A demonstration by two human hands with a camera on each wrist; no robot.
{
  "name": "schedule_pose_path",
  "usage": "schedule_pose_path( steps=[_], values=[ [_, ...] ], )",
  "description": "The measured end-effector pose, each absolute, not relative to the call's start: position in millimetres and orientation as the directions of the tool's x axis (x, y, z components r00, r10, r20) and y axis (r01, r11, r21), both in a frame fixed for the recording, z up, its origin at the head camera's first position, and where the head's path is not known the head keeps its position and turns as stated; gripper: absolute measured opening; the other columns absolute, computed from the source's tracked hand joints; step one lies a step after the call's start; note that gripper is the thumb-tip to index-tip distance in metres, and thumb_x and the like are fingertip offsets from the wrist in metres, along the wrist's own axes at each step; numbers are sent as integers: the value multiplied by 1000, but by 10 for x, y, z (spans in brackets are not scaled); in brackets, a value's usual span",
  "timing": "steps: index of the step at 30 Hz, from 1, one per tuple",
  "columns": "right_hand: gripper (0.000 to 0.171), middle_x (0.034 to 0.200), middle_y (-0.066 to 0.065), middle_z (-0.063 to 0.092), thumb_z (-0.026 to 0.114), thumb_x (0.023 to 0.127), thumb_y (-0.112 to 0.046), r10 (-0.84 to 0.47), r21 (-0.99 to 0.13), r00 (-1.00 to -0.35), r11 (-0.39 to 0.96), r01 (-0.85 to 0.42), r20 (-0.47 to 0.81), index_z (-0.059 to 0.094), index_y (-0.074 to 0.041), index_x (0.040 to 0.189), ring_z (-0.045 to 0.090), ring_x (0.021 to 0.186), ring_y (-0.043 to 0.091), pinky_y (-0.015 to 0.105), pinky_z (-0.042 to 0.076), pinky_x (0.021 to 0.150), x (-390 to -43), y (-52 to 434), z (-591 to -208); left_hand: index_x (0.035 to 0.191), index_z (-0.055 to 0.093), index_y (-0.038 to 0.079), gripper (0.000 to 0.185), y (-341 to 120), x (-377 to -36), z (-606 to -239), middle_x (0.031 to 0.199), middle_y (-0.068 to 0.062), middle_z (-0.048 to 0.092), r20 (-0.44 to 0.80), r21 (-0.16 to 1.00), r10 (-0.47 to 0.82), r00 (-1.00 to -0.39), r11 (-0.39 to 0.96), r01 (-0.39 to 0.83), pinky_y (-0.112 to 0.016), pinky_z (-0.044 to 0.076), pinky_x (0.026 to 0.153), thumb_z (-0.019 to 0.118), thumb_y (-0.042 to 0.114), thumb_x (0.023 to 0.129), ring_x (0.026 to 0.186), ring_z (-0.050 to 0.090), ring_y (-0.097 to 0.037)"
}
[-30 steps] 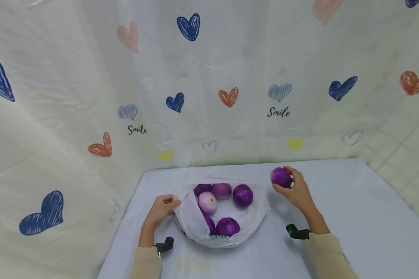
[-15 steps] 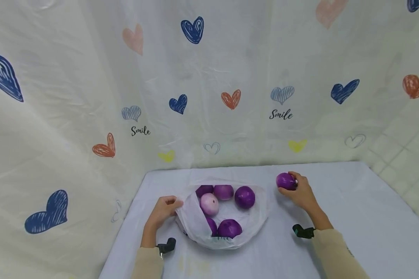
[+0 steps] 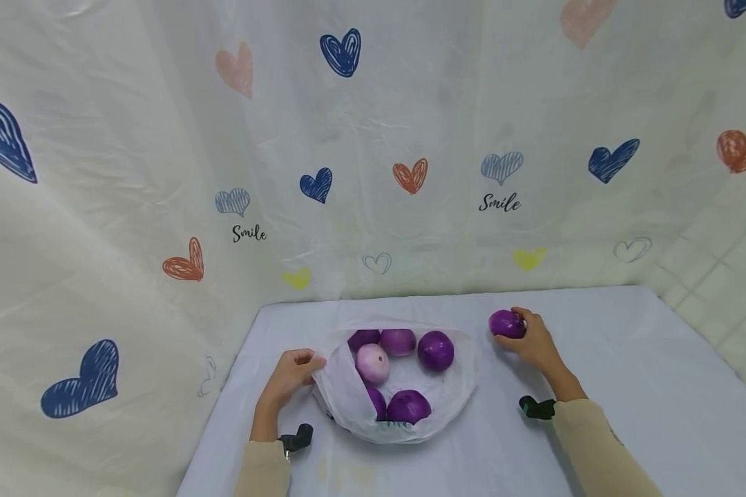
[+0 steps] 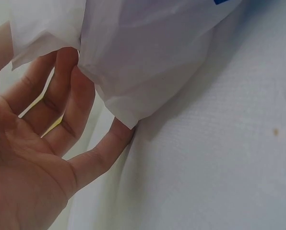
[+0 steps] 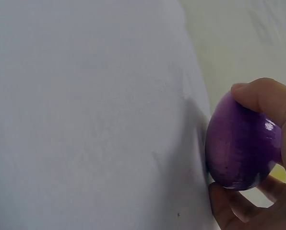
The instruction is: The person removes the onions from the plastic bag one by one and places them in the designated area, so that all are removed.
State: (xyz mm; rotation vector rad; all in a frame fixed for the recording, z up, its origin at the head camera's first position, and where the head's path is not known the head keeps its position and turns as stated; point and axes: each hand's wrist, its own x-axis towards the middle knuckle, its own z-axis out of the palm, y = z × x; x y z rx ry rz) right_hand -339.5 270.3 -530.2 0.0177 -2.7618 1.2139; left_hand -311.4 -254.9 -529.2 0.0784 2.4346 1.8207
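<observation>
In the head view my right hand point(image 3: 534, 342) grips a purple onion point(image 3: 506, 324) right of the bag, at the far part of the table. The right wrist view shows that onion point(image 5: 241, 143) between thumb and fingers, against or very close to the white cloth. My left hand point(image 3: 291, 376) pinches the left rim of a white plastic bag point(image 3: 342, 393). In the left wrist view the bag point(image 4: 133, 62) hangs over the fingertips, hiding them partly. Inside the bag lie several onions, among them a dark purple onion point(image 3: 436, 351) and a paler onion point(image 3: 371, 364).
A white cloth covers the table point(image 3: 646, 386). Behind it hangs a pale curtain point(image 3: 447, 235) printed with hearts and the word Smile. Black wrist cameras sit on both wrists, one of them the left camera point(image 3: 297, 437). Faint yellow stains mark the cloth near the front.
My right hand has carried the onion slightly right and down toward the cloth. The left hand keeps its hold on the bag rim. The head view has shifted slightly.
</observation>
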Motion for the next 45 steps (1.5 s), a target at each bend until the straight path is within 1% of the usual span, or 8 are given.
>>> schedule_pose_path(
  steps=[9, 19, 23, 32, 40, 45],
  values=[
    [91, 151, 38, 31, 77, 91, -37, 39, -740, -994, 671, -50, 103, 28, 2, 156, 36, 137, 58, 70, 35, 109, -3425, 2688, -5343, 98, 73, 2, 24, -2536, -3140, -5274, 86, -3, 69, -51, 958, 108, -993, 287, -18, -32, 57, 74, 77, 25, 91, 78, 62, -17],
    [92, 153, 36, 31, 77, 90, -41, 65, -747, -993, 664, -29, 96, 28, -3, 158, 35, 139, 58, 71, 33, 111, -3448, 2685, -5373, 97, 73, 2, 25, -2543, -3148, -5234, 85, -3, 67, -45, 958, 116, -992, 286, -10, -34, 58, 75, 77, 26, 92, 79, 62, -18],
    [94, 155, 36, 30, 77, 90, -44, 73, -753, -993, 658, -22, 93, 27, -4, 159, 34, 140, 58, 71, 32, 112, -3448, 2683, -5377, 97, 73, 3, 24, -2543, -3152, -5229, 86, -4, 67, -50, 957, 109, -993, 288, -17, -32, 57, 75, 76, 26, 92, 79, 62, -18],
    [94, 155, 37, 30, 76, 91, -44, 88, -753, -990, 657, -29, 114, 26, -1, 159, 34, 140, 58, 70, 32, 111, -3409, 2655, -5478, 98, 72, 0, 26, -2556, -3116, -5271, 85, -2, 67, -55, 962, 116, -992, 273, -21, -31, 56, 74, 77, 25, 92, 79, 61, -16],
    [101, 156, 38, 28, 75, 90, -49, 100, -753, -990, 658, -11, 102, 22, 1, 159, 33, 141, 57, 69, 30, 113, -3364, 2625, -5523, 99, 72, -1, 23, -2564, -3098, -5317, 86, -2, 69, -41, 966, 131, -990, 259, -6, -32, 57, 74, 75, 21, 93, 79, 62, -16],
    [104, 157, 38, 26, 75, 90, -50, 97, -757, -991, 654, -5, 91, 19, 1, 160, 31, 142, 58, 70, 29, 114, -3352, 2616, -5493, 99, 72, 0, 24, -2563, -3103, -5308, 86, -2, 68, -34, 966, 133, -991, 259, 2, -32, 57, 74, 76, 23, 92, 79, 62, -16]
  ],
)
